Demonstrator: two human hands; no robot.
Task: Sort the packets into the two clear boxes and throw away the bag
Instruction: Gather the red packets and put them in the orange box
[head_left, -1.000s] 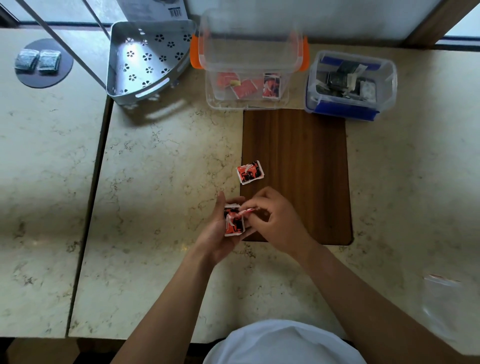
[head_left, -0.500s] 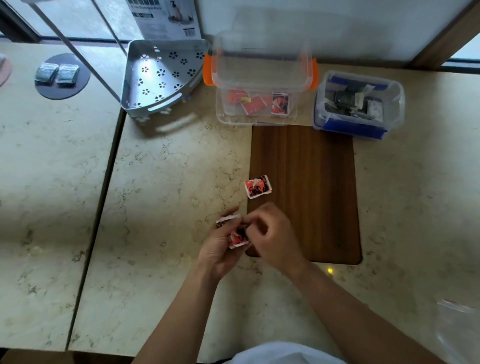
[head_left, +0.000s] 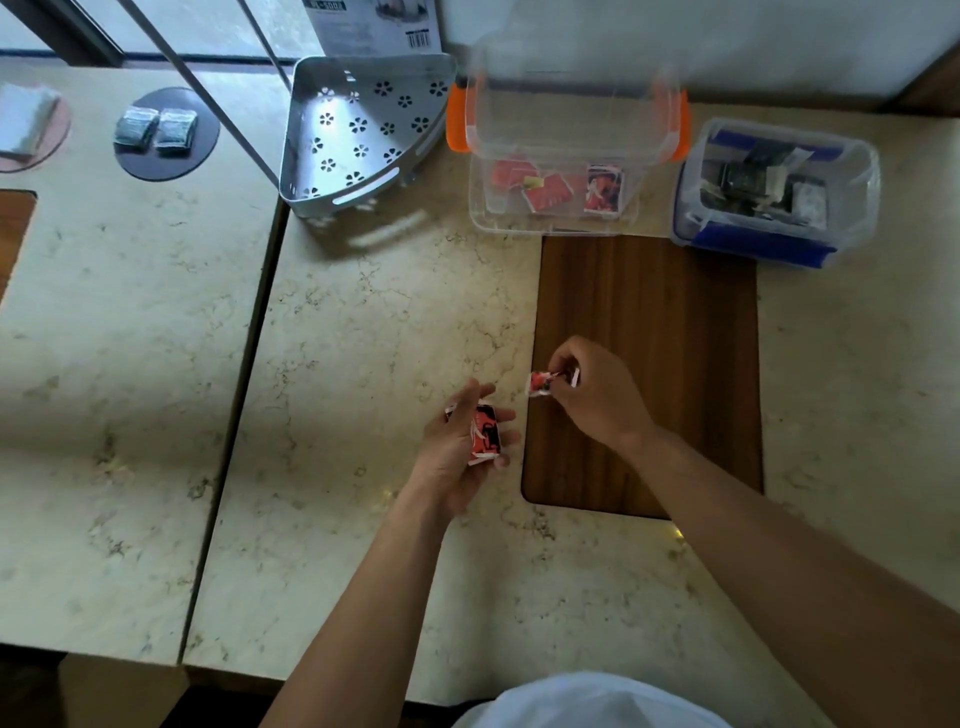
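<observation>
My left hand (head_left: 457, 447) lies palm up over the marble counter and holds red-and-black packets (head_left: 483, 434). My right hand (head_left: 597, 395) pinches another red packet (head_left: 542, 383) at the left edge of the wooden board (head_left: 675, 322). At the back stands a clear box with orange handles (head_left: 566, 130) holding red packets. To its right is a clear box with blue clips (head_left: 774, 192) holding dark packets. The bag is out of view.
A grey perforated corner shelf (head_left: 358, 130) sits at the back left of the orange-handled box. Two dark packets (head_left: 156, 130) rest on a round dark coaster on the neighbouring counter, far left. A seam (head_left: 244, 374) runs between the two counters.
My right hand left my left hand, reached forward and closed on the red packet that lay at the board's left edge. My left hand opened flat with its packets. The view tilted up.
</observation>
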